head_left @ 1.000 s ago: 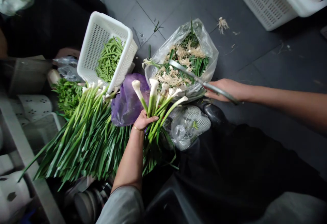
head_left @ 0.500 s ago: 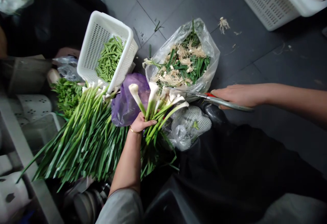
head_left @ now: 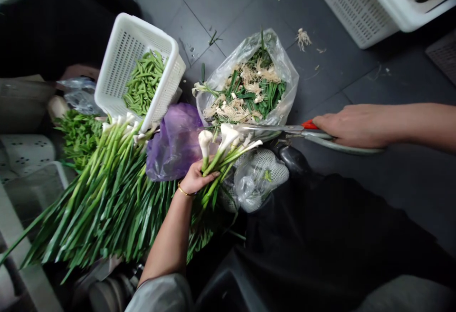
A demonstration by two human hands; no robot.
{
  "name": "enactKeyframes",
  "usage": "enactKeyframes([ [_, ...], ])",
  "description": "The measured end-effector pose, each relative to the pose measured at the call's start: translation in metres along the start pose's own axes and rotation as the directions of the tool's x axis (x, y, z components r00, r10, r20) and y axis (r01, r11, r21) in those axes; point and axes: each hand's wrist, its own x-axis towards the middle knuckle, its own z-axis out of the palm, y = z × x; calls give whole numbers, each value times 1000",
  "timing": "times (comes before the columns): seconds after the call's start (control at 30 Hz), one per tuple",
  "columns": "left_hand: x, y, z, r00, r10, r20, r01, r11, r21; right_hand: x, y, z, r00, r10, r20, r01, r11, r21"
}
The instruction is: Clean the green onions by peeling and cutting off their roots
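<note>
My left hand (head_left: 197, 177) is closed around a bunch of green garlic (head_left: 230, 137), its white bulb ends pointing up and away from me. In my right hand (head_left: 356, 124) is a pair of scissors (head_left: 297, 130) with a red part near the pivot. The blades reach left to the bulb ends; whether they touch is hard to make out. Beyond the bunch, a clear plastic bag (head_left: 290, 81) holds cut roots and green leaf trimmings (head_left: 256, 89). A large pile of green garlic (head_left: 103, 188) lies left of my left hand.
A white basket (head_left: 110, 60) contains green beans (head_left: 145, 81). A purple bag (head_left: 174, 146) and a netted plastic bag (head_left: 261, 179) flank the bunch. Leafy greens (head_left: 80, 129) sit at left. A loose root clump (head_left: 303, 39) and a white crate (head_left: 356, 8) are on the tiled floor.
The scissors now lie more level, their blades across the bulb ends and opened a little wider. The held bulbs have shifted slightly right and closer together. The whole view has drifted somewhat.
</note>
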Motion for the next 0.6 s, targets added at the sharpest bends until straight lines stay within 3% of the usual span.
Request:
enactKeyframes([
  [0.1,-4,1,2,998,47,30,-49,998,48,-5,-4,-1,993,-24,117,34,996,-85],
  [0.37,-15,-3,26,977,167,133,-187,970,157,3,-15,12,987,-133,88,144,980,-140],
  [0.6,-16,-2,31,990,127,67,-139,961,238,3,-25,19,983,-183,11,177,932,-316],
])
